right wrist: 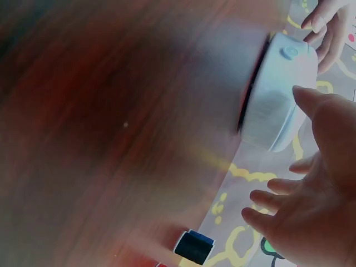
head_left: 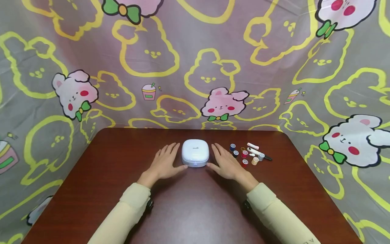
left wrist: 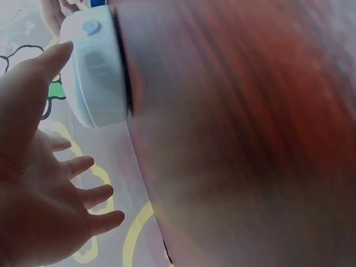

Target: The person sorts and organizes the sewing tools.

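Observation:
A white rounded case [head_left: 195, 153] with a closed lid and a small round button on its front stands on the brown table. To its left is my left hand [head_left: 165, 161], fingers spread and straight, with the thumb tip at the case's front corner. My right hand [head_left: 226, 162] mirrors it on the other side, its thumb close by the opposite corner. Both palms face the case, and neither hand grips anything. In the right wrist view the case [right wrist: 278, 94] shows its button side, and a dark thread spool [right wrist: 194, 246] lies below the right fingers.
Right of the right hand lie several small thread spools [head_left: 244, 154], a white and black pen-like tool [head_left: 259, 153] and a small pink and white piece [head_left: 253, 146]. A patterned curtain [head_left: 170, 84] hangs behind the brown table [head_left: 122, 152] and along its sides.

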Demonstrator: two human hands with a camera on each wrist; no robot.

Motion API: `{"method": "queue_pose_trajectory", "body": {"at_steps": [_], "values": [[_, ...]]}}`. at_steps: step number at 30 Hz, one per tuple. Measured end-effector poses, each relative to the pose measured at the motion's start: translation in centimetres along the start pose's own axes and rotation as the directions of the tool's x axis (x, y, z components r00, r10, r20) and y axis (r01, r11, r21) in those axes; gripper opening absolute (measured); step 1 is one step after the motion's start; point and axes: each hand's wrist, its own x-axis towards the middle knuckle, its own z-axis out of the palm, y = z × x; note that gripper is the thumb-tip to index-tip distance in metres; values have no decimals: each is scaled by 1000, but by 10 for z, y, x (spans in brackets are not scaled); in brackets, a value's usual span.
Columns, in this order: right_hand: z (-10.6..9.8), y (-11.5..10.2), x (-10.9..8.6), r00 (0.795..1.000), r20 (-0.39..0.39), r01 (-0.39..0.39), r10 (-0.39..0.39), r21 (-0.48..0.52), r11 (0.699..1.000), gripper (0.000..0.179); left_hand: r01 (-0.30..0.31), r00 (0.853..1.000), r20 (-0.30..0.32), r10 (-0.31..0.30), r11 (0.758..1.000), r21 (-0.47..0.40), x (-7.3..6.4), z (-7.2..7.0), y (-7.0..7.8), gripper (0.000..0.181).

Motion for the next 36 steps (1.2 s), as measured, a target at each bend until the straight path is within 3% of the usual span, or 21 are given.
{"method": "queue_pose_trajectory", "body": {"at_steps": [8,17,20,29,36], "values": [[-2,-2,2,999,14,-33,32,99,995,92,12,1000,-11,-14,984,-176,3,3,2,108],[4,1,12,1000,25,-8,2,217,976,93,82,997,29,-77,898,-432,5,6,10,113],[5,2,15,1000,19,19,-24,248,969,93,104,994,30,-102,881,-462,8,6,12,115],[5,-2,23,997,12,62,-70,327,943,93,122,991,21,-129,857,-500,15,15,16,118],[3,-6,32,994,23,96,-110,332,938,92,177,981,34,-191,813,-555,18,17,23,118]]}}
